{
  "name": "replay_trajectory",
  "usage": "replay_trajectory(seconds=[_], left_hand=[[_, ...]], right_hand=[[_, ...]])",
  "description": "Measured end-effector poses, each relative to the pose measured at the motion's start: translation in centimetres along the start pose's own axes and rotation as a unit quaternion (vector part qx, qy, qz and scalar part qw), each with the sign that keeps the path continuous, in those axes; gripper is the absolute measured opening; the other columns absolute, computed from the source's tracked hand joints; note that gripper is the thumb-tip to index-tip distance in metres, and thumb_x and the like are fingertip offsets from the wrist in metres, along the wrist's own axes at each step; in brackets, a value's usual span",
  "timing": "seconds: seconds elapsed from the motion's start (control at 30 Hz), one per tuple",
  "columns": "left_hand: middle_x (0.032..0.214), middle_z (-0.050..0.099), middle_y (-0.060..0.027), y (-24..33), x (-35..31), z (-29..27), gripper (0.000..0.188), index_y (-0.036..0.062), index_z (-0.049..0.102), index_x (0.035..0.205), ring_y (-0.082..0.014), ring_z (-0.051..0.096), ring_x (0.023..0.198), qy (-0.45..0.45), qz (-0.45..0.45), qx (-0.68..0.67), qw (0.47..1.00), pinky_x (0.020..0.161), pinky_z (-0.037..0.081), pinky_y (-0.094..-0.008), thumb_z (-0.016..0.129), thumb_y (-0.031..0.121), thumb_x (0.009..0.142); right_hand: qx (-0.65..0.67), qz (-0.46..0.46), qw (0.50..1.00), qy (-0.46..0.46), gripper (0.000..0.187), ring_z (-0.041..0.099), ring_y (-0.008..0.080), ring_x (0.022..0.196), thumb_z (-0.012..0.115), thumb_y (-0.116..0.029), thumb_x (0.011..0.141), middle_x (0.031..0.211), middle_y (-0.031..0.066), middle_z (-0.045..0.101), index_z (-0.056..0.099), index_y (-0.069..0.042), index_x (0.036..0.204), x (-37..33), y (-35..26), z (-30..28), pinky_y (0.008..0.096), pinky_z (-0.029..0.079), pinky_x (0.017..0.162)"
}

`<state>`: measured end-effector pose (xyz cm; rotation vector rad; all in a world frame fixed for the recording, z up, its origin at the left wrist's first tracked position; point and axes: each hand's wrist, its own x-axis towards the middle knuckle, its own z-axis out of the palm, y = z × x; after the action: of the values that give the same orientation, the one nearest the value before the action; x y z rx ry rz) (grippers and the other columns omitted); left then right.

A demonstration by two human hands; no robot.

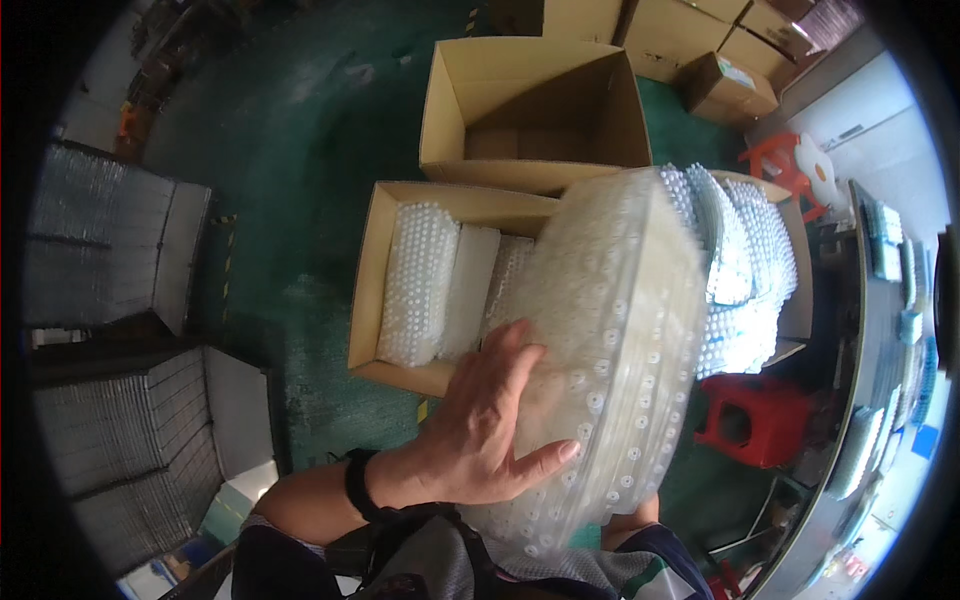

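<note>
Raised in front of me is a tall stack of clear plastic trays point(590, 330), blurred at its far end, with rows of round holed dots along its edges. My left hand point(485, 420) lies against its left side, fingers spread and thumb over the near face. Of my right hand point(632, 518), only a part shows at the stack's lower right; its fingers are hidden behind the trays. Below and beyond stands an open cardboard box point(365, 290), holding a bubble-wrapped bundle point(418, 285) and a pale flat-sided pack point(470, 290) at its left end.
Another open cardboard box point(530, 180) stands behind. More bubble-wrapped bundles point(745, 270) fill a box at the right. A red stool point(755, 420) sits beside a long bench point(850, 400). Grey stacked sheets point(130, 420) line the left; closed cartons point(730, 90) stand at the back.
</note>
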<state>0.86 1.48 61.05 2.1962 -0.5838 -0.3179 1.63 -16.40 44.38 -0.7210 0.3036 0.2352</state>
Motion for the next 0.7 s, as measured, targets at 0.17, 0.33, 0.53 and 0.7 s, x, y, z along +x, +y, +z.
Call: replay_trajectory(seconds=[0.17,0.33,0.53,0.7], left_hand=[[0.129,0.039,-0.0178,-12.5,0.9,4.1,0.068,-0.0017,0.030,0.131,-0.0285,0.038,0.121,-0.032,-0.061,-0.368,0.927,0.099,0.032,-0.0398,0.060,0.033,0.081],[0.116,0.053,-0.0119,-28.2,-1.2,11.4,0.054,0.0003,0.042,0.124,-0.0228,0.053,0.104,-0.020,-0.258,-0.748,0.611,0.088,0.043,-0.0347,0.058,0.026,0.080],[0.097,0.061,-0.0128,-33.4,-0.3,14.9,0.040,-0.0003,0.054,0.109,-0.0233,0.059,0.089,0.095,-0.415,-0.718,0.550,0.075,0.048,-0.0334,0.052,0.025,0.079],[0.094,0.061,-0.0107,-38.2,-0.2,18.2,0.037,0.0009,0.057,0.103,-0.0216,0.058,0.083,0.098,-0.426,-0.726,0.530,0.077,0.045,-0.0329,0.057,0.024,0.074]], right_hand=[[-0.070,-0.046,0.996,0.008,0.050,0.044,0.0236,0.115,0.040,-0.025,0.093,0.131,0.0126,0.039,0.026,-0.003,0.135,3.7,-0.2,-0.3,0.0360,0.037,0.096],[-0.122,-0.062,0.991,0.002,0.050,0.044,0.0235,0.115,0.040,-0.025,0.093,0.132,0.0126,0.039,0.026,-0.003,0.135,8.7,3.1,-0.6,0.0357,0.038,0.096],[-0.447,-0.295,0.842,-0.070,0.087,0.011,0.0245,0.133,0.057,-0.034,0.083,0.145,0.0173,0.006,0.000,0.002,0.138,13.6,9.5,-0.1,0.0376,0.015,0.106],[-0.497,-0.289,0.818,-0.012,0.107,0.018,0.0274,0.130,0.067,-0.042,0.073,0.142,0.0225,0.010,-0.004,0.005,0.137,13.4,13.7,-3.9,0.0377,0.019,0.104]])
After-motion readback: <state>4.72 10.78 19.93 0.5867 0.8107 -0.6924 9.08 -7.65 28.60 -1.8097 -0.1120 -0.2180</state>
